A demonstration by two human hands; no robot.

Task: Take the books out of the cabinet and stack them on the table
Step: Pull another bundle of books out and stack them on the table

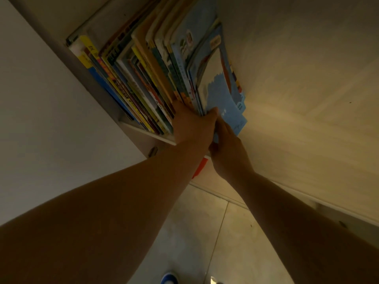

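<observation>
Blue covers: thin blue books (222, 107) at the row's right end, jutting out of the cabinet (143, 130).
Left hand (192, 128): at centre, thumb pressed on the blue cover, fingers hidden among the books.
Right hand (227, 148): just toward 4 o'clock, touching the left, fingers curled under the bundle's lower edge.
Row of books (131, 78): upright, toward 11 o'clock.
Floor: blue shoe (169, 278) at 6 o'clock.

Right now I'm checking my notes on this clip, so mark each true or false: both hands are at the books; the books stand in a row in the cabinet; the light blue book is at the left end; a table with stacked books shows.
1. Both hands are at the books. True: left hand and right hand hold the thin blue books.
2. Books stand in a row. True.
3. The light blue book is at the left end. False: right end.
4. A stacked table shows. False: only floor.
</observation>
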